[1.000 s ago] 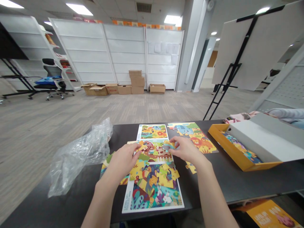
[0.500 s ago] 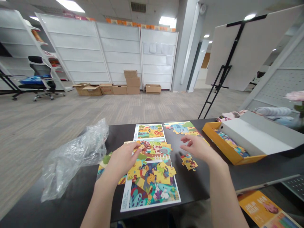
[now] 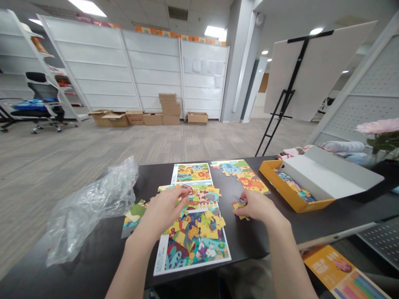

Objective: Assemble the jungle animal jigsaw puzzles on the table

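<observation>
A colourful jigsaw sheet (image 3: 196, 247) lies at the near edge of the black table (image 3: 93, 257), with loose yellow pieces (image 3: 205, 226) piled on it. My left hand (image 3: 162, 209) rests on the pile's upper left, fingers curled over pieces near a red barn picture (image 3: 188, 187). My right hand (image 3: 254, 206) is down on the table to the right, fingers closed on a small group of joined pieces (image 3: 237, 204). A second picture card (image 3: 191, 172) lies further back, and a part-built animal puzzle (image 3: 246, 176) sits to its right.
A crumpled clear plastic bag (image 3: 90, 203) lies at the left. An open yellow box (image 3: 296, 195) with a grey lid stands at the right, pink flowers (image 3: 378, 126) beyond it. An orange leaflet (image 3: 339, 272) lies below the table edge. An easel and cardboard boxes stand on the floor behind.
My right hand left the middle of the puzzle, swung right and came down onto the small group of pieces on the table. My left hand stayed on the pile. The view panned right.
</observation>
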The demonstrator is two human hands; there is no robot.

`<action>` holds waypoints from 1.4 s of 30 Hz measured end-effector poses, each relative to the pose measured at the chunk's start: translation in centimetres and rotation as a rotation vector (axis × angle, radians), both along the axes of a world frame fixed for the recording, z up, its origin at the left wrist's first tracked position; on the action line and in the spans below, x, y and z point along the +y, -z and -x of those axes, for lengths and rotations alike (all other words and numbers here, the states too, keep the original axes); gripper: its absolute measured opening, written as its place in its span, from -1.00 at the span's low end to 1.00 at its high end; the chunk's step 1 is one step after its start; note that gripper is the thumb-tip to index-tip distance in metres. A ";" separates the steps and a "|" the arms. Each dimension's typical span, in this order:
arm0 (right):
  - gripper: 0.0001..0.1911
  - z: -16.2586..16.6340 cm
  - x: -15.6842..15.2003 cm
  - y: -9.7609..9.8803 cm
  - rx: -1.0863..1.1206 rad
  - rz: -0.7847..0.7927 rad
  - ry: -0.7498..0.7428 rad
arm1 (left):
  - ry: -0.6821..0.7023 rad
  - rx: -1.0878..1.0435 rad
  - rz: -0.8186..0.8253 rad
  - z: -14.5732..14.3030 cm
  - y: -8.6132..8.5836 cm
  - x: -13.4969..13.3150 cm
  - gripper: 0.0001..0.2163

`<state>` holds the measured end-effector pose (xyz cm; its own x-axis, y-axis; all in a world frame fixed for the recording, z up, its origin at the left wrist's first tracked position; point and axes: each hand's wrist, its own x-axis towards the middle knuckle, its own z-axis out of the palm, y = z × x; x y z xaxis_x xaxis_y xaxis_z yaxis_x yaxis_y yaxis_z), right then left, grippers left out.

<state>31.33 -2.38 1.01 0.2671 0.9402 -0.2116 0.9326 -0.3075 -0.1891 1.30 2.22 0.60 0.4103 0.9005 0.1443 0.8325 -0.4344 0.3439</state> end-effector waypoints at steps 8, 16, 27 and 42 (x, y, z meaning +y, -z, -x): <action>-0.54 -1.2 0.6 1.7 0.200 -0.132 -0.075 | 0.060 -0.067 -0.015 -0.5 0.9 -0.3 -0.73; -0.69 -0.2 1.5 0.9 0.944 -0.374 -0.098 | 0.070 -0.210 0.041 -1.0 1.1 0.1 -0.75; -0.59 3.6 3.0 1.9 1.233 -0.347 -0.222 | 0.149 -0.731 0.370 -3.8 1.8 0.0 -0.75; -0.67 3.9 2.6 2.0 1.280 -0.304 -0.275 | 0.068 -0.892 0.483 -3.7 1.7 0.1 -0.73</action>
